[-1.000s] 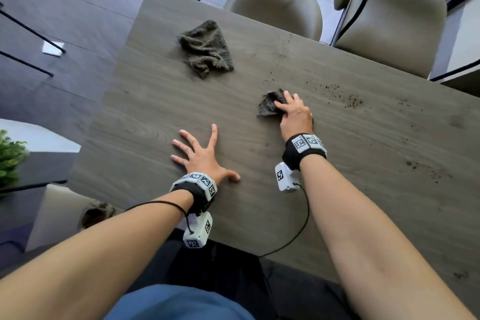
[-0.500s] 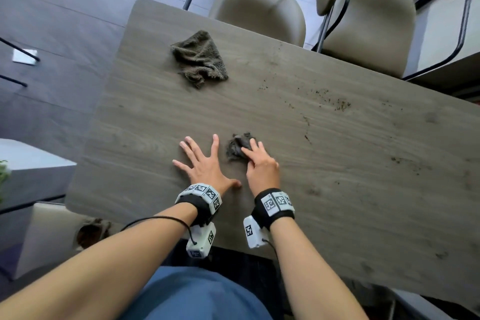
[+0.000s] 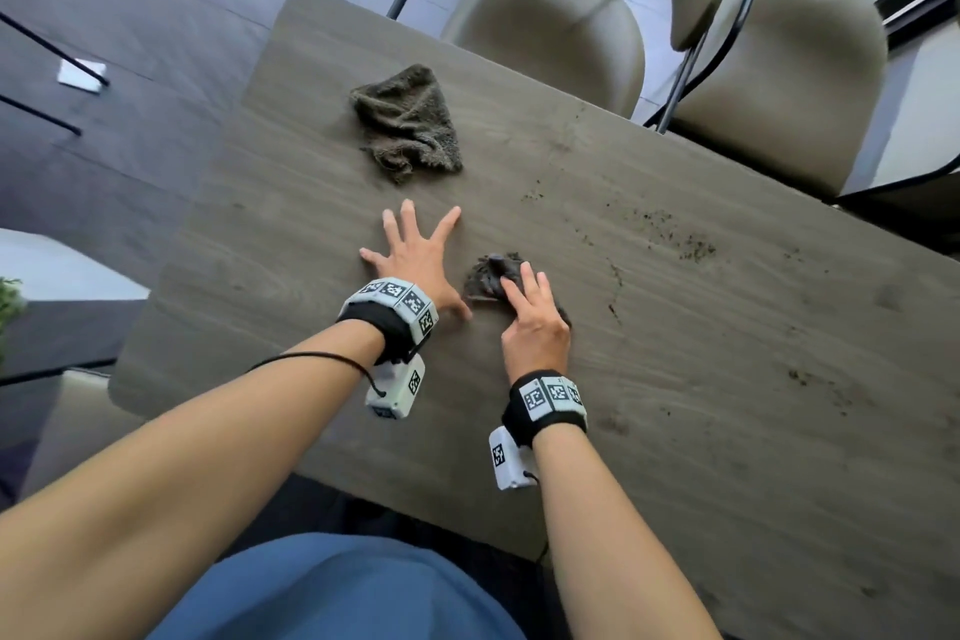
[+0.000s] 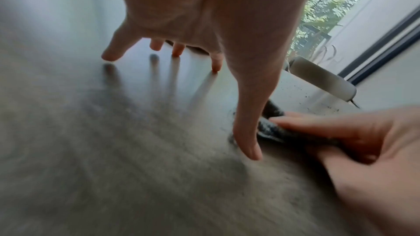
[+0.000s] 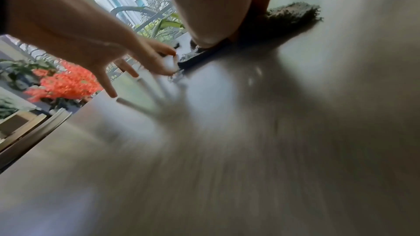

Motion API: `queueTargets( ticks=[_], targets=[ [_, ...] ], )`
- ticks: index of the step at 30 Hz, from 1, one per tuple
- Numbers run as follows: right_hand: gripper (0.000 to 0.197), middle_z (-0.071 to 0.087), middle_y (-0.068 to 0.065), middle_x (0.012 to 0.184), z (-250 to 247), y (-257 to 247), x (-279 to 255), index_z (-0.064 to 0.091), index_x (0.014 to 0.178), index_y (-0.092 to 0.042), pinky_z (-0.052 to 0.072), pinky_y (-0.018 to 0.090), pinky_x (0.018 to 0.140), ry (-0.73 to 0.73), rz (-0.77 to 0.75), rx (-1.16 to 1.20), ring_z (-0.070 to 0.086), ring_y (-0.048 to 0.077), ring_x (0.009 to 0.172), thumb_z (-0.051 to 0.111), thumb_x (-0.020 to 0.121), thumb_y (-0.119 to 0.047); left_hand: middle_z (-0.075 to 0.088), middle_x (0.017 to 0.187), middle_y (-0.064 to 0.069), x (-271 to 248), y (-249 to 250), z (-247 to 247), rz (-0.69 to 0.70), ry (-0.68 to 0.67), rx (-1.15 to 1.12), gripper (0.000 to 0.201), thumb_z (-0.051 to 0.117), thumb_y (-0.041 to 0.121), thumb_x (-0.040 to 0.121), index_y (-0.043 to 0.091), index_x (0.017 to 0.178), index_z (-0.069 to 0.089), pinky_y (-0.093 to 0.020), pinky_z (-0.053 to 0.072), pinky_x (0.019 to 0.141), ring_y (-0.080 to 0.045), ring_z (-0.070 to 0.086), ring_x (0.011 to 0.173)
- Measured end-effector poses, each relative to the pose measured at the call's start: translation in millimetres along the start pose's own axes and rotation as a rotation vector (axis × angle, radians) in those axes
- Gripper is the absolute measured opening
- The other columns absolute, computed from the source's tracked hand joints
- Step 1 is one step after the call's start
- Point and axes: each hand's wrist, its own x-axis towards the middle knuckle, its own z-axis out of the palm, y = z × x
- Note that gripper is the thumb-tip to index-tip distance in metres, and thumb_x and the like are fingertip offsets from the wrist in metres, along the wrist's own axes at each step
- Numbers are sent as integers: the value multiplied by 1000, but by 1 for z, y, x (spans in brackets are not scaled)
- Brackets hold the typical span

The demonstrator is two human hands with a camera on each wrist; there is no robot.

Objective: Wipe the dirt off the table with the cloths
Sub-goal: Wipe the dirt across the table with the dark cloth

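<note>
My right hand [image 3: 530, 312] grips a small dark cloth [image 3: 488, 276] against the grey wood table [image 3: 727, 431], fingers on top. In the left wrist view the right hand [image 4: 363, 141] has its thumb tucked under the cloth [image 4: 272, 128]. My left hand [image 3: 415, 255] is spread with straight fingers just left of it and holds nothing. A larger olive cloth [image 3: 408, 125] lies crumpled beyond the left fingertips. Dirt specks [image 3: 691, 247] are scattered to the right. In the right wrist view, the dark cloth [image 5: 293, 12] shows under the right hand [image 5: 216, 6].
Two beige chairs [image 3: 561, 31] stand at the table's far edge. More dirt [image 3: 810, 379] lies near the right side, and a thin dark streak [image 3: 615, 286] runs right of the dark cloth. The table's left edge is close to the left hand.
My right hand dragged the dark cloth from near the dirt back toward me and to the left. My left hand then slid forward, toward the olive cloth.
</note>
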Motion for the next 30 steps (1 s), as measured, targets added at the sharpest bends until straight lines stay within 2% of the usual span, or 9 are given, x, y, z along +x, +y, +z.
queueTargets(
  ticks=[5,11,20,23,27,30],
  targets=[
    [67,52,0,143,-18,22,65,69,119,-24,48,33,95,8,41,-1,46,25,134,50,68,15,-21,160,-21,7,20,-4,-24,-43,72,158,97,58,38,51,150,-14,-80,22,104,-54,-10,147],
    [69,44,-3,149,-28,29,101,64,126,-25,42,33,101,-35,63,-17,37,21,140,44,74,14,-23,160,-20,8,20,-7,-44,-72,46,157,98,55,38,53,149,-13,-80,19,105,-53,-12,147],
    [69,41,-6,151,-43,36,132,64,126,-31,35,33,108,-116,73,-1,34,17,141,42,78,13,-14,160,-14,6,17,-4,-51,-13,65,157,96,61,30,58,148,-8,-75,27,107,-48,-2,147],
    [67,48,-1,146,-46,39,132,68,121,-26,32,30,113,-53,83,117,40,20,138,39,75,14,-13,160,-13,7,17,-4,-50,-10,58,157,96,62,29,59,147,-6,-74,27,106,-47,-1,147],
    [62,54,8,140,-46,31,105,69,120,-16,34,30,111,119,-27,176,48,27,132,43,74,17,-11,161,-13,6,14,-2,-48,13,71,157,95,65,28,59,148,-7,-72,30,106,-46,1,147],
    [60,55,10,138,-37,15,72,69,120,-15,38,33,110,99,-102,186,50,29,130,47,74,17,-11,161,-12,6,13,-1,-39,27,80,157,94,66,28,60,148,-7,-70,31,107,-44,2,147]
  ],
)
